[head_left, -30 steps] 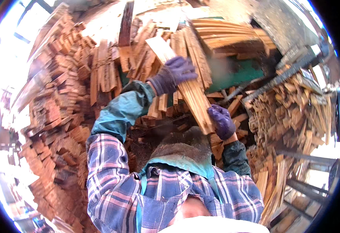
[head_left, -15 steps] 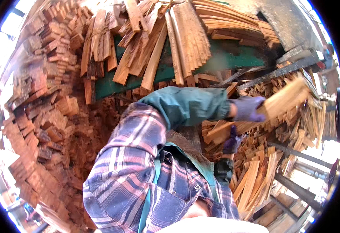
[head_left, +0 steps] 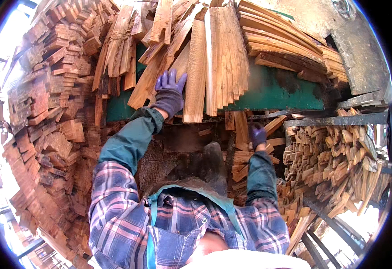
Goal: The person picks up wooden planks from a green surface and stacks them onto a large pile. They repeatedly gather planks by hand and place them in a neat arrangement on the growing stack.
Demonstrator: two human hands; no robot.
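Note:
My left hand (head_left: 171, 92), in a purple glove, lies with its fingers stretched out over the ends of rough wooden boards on a green bench (head_left: 274, 85). A long board (head_left: 195, 76) lies just right of it, its near end jutting past the bench edge. Beyond that board, a row of narrow strips (head_left: 229, 62) rests side by side. My right hand (head_left: 257, 134), also gloved, is lower and farther right, below the bench edge, near short wood pieces (head_left: 241, 130). Its fingers are dark and smeared, so their grip is unclear.
Stacked cut wood (head_left: 43, 103) rises along the left side. Another stack of long slats (head_left: 290, 45) sits at the back right of the bench. A dark metal bar (head_left: 339, 119) crosses above a pile of split wood (head_left: 335, 161) on the right.
Both hands have left the wide board they were at on the right. My left hand has swung left onto the bench boards; my right hand has moved up toward the bench edge.

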